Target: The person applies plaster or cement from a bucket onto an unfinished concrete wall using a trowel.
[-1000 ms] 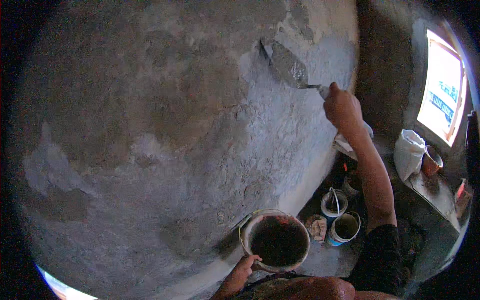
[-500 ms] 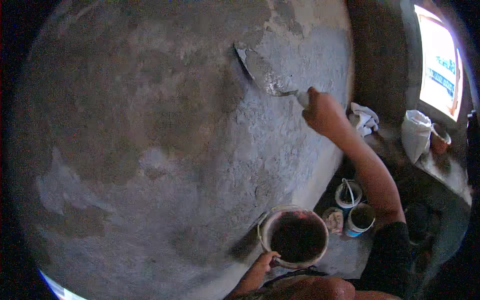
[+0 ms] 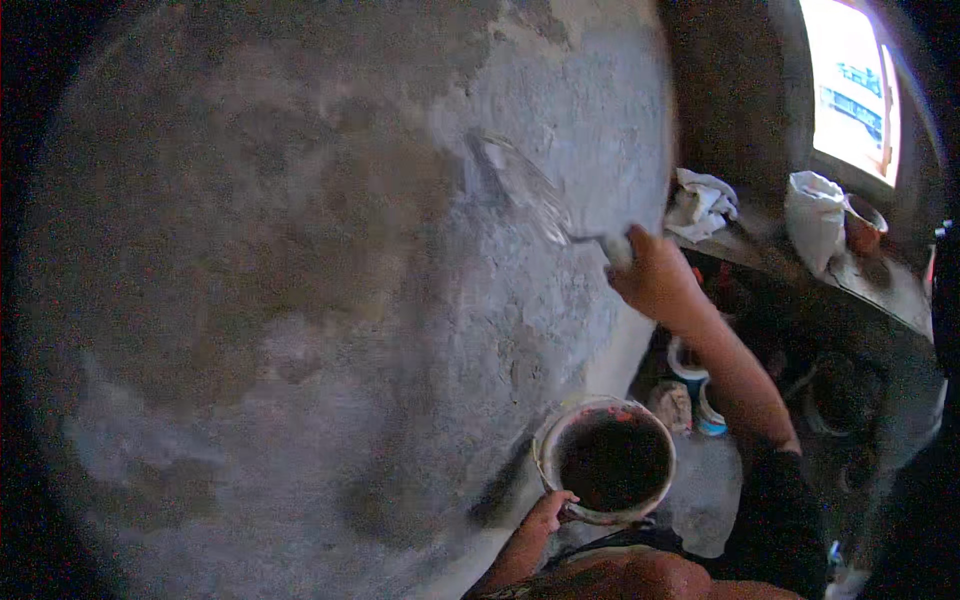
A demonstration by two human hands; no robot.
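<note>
My right hand (image 3: 650, 270) grips the handle of a trowel (image 3: 520, 190), whose wide blade is blurred and lies against or very close to the grey plastered wall (image 3: 250, 250) in a pale, rough patch. My left hand (image 3: 552, 510), low in the view, holds the rim of a bucket (image 3: 590, 408) at the foot of the picture. The bucket has a dark inside with red marks near its far rim; what fills it is hard to make out.
At the right, a sill or ledge (image 3: 890, 295) bears a white sack (image 3: 815, 215), a brown pot (image 3: 865, 230) and a crumpled white cloth (image 3: 700, 205), below a bright window (image 3: 840, 70). Several containers (image 3: 688, 365) and a crumpled paper bag (image 3: 670, 405) stand low behind my right arm.
The trowel has moved down the wall with my right hand, which is lower than half a second ago. The window and ledge appear higher in the view; the held bucket has shifted right and slightly up.
</note>
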